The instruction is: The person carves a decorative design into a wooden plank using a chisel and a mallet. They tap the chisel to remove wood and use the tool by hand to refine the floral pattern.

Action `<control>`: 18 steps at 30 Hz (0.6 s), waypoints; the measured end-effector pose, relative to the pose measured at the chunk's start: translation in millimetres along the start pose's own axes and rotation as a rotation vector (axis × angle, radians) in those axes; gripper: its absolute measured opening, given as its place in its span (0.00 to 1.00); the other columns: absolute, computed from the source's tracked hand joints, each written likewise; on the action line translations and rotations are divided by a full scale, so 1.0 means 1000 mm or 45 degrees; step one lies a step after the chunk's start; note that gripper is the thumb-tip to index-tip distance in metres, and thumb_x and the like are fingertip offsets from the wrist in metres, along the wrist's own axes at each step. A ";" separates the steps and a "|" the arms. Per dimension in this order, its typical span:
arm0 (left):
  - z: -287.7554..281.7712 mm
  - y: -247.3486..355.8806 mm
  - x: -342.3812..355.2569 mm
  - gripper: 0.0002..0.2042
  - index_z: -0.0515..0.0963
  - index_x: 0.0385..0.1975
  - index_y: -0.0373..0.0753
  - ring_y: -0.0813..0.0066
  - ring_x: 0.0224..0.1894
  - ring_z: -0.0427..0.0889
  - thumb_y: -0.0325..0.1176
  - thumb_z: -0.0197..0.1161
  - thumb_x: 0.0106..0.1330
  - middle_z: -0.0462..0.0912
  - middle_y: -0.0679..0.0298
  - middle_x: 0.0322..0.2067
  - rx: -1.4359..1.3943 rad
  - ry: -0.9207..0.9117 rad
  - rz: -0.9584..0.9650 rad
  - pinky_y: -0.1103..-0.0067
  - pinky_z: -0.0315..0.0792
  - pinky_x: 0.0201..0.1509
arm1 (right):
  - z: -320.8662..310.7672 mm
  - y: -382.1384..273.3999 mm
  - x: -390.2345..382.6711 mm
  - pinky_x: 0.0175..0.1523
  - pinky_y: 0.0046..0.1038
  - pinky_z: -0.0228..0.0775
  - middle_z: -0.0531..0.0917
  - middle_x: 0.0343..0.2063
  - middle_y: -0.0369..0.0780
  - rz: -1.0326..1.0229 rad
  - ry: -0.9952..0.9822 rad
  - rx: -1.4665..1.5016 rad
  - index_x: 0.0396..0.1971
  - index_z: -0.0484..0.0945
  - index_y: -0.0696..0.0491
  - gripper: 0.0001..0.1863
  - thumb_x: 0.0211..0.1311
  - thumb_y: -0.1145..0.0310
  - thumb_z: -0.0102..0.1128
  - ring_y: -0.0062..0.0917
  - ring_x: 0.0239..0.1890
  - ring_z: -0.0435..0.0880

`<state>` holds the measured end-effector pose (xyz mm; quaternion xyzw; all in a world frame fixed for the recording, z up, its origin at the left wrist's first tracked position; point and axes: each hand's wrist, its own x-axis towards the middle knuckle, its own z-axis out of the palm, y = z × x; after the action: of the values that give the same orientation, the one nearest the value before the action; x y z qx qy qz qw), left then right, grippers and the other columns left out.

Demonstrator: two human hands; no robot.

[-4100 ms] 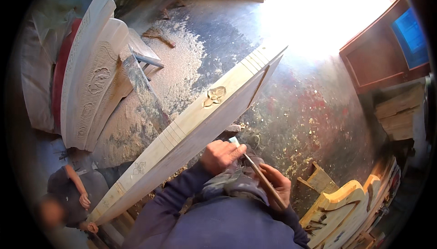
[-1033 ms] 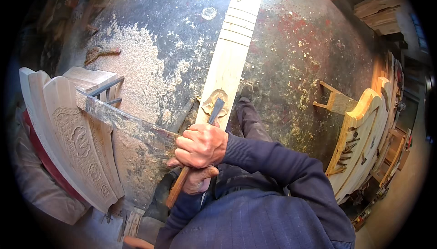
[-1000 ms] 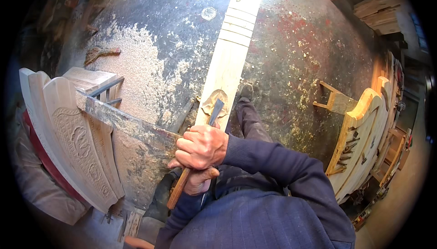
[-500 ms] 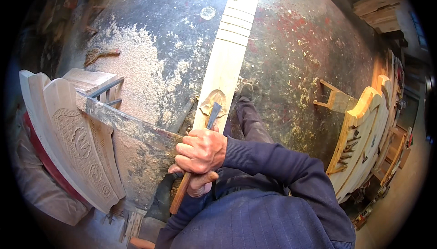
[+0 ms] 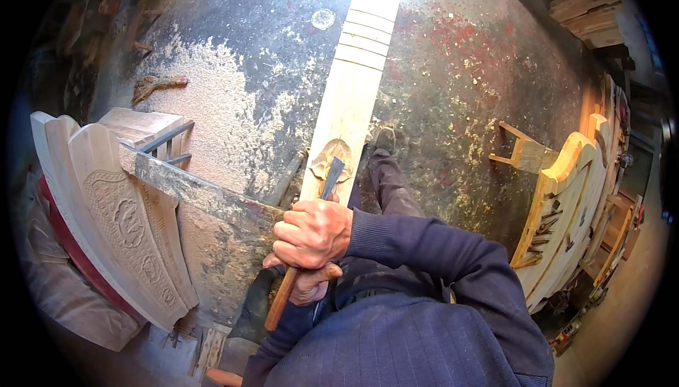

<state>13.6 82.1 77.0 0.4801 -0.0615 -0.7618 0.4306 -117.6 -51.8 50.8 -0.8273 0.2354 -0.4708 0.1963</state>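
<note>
With fingers (image 5: 288, 235) of right hand (image 5: 314, 231) and left hand (image 5: 311, 285) gripping the chisel (image 5: 281, 302), points at a flower (image 5: 329, 152) already carved. Leaves plain board (image 5: 348, 100) farther off.

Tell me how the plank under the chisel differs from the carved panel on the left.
The plank is a narrow strip; the carved panel looks broader. The plank shows one flower motif and dark cross lines; the carved panel carries several relief motifs. The chisel is over the plank, while no hand touches the carved panel. Both are pale wood.
</note>
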 end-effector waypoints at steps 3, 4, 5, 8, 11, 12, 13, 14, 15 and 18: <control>-0.011 -0.002 0.001 0.50 0.65 0.78 0.42 0.68 0.81 0.61 0.26 0.85 0.52 0.71 0.70 0.73 -0.010 -0.030 -0.024 0.67 0.50 0.87 | -0.001 0.000 0.000 0.26 0.28 0.68 0.68 0.21 0.31 -0.008 -0.026 -0.016 0.19 0.68 0.46 0.24 0.63 0.52 0.74 0.21 0.22 0.74; -0.009 -0.002 0.001 0.50 0.65 0.78 0.43 0.68 0.81 0.62 0.25 0.85 0.52 0.71 0.70 0.73 -0.020 -0.029 -0.015 0.67 0.50 0.87 | -0.001 0.000 0.000 0.25 0.29 0.69 0.69 0.21 0.32 -0.009 -0.039 -0.022 0.19 0.70 0.47 0.23 0.63 0.51 0.73 0.21 0.22 0.75; -0.008 -0.001 0.001 0.50 0.65 0.78 0.44 0.68 0.81 0.61 0.25 0.85 0.52 0.71 0.70 0.72 -0.031 -0.023 -0.009 0.67 0.50 0.87 | -0.002 0.000 0.000 0.25 0.29 0.69 0.69 0.21 0.32 -0.011 -0.037 -0.015 0.19 0.70 0.47 0.23 0.63 0.51 0.73 0.21 0.22 0.75; -0.011 -0.005 0.000 0.50 0.65 0.78 0.45 0.68 0.81 0.61 0.24 0.85 0.52 0.71 0.70 0.73 -0.058 -0.011 -0.005 0.66 0.50 0.87 | -0.002 0.001 0.000 0.25 0.29 0.69 0.69 0.21 0.32 -0.016 -0.048 -0.013 0.19 0.70 0.47 0.23 0.63 0.51 0.72 0.21 0.22 0.75; -0.011 -0.002 0.000 0.51 0.65 0.79 0.46 0.68 0.82 0.60 0.23 0.85 0.52 0.71 0.70 0.73 -0.034 -0.014 -0.022 0.66 0.50 0.88 | -0.003 0.002 0.000 0.26 0.29 0.70 0.70 0.21 0.32 -0.020 -0.061 -0.025 0.19 0.70 0.46 0.23 0.63 0.51 0.72 0.22 0.22 0.76; -0.008 0.001 0.001 0.51 0.65 0.79 0.46 0.68 0.82 0.60 0.24 0.85 0.52 0.71 0.70 0.73 -0.028 -0.017 -0.032 0.66 0.50 0.88 | -0.002 0.002 -0.001 0.26 0.29 0.70 0.70 0.21 0.32 -0.018 -0.068 -0.025 0.19 0.71 0.47 0.23 0.63 0.51 0.72 0.22 0.22 0.76; 0.001 0.006 0.003 0.51 0.64 0.79 0.47 0.68 0.82 0.60 0.24 0.85 0.52 0.70 0.70 0.74 -0.036 -0.016 -0.045 0.66 0.50 0.88 | -0.002 0.002 -0.001 0.26 0.29 0.70 0.70 0.21 0.32 -0.017 -0.075 -0.026 0.19 0.71 0.47 0.23 0.64 0.51 0.72 0.22 0.22 0.76; 0.004 0.008 0.004 0.52 0.64 0.80 0.47 0.68 0.82 0.60 0.24 0.85 0.52 0.69 0.70 0.74 -0.023 -0.004 -0.054 0.67 0.49 0.88 | -0.003 0.002 -0.001 0.26 0.28 0.71 0.70 0.21 0.32 -0.017 -0.081 -0.022 0.19 0.71 0.47 0.23 0.64 0.51 0.72 0.22 0.23 0.76; 0.007 0.009 0.004 0.52 0.64 0.80 0.47 0.68 0.82 0.59 0.24 0.85 0.52 0.69 0.70 0.75 -0.011 0.007 -0.062 0.67 0.49 0.88 | -0.004 0.003 -0.002 0.26 0.28 0.71 0.70 0.21 0.32 -0.017 -0.087 -0.019 0.19 0.71 0.47 0.23 0.64 0.51 0.72 0.22 0.23 0.77; -0.008 -0.004 0.003 0.46 0.65 0.74 0.47 0.72 0.77 0.63 0.29 0.86 0.56 0.70 0.71 0.71 0.095 0.013 0.033 0.69 0.56 0.83 | -0.007 0.008 0.000 0.27 0.28 0.71 0.70 0.21 0.32 -0.044 -0.081 -0.025 0.19 0.71 0.47 0.23 0.65 0.52 0.72 0.21 0.23 0.76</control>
<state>16.8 84.8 68.4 0.4987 -0.0938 -0.7511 0.4224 -125.4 -59.0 49.6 -0.8476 0.2195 -0.4453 0.1874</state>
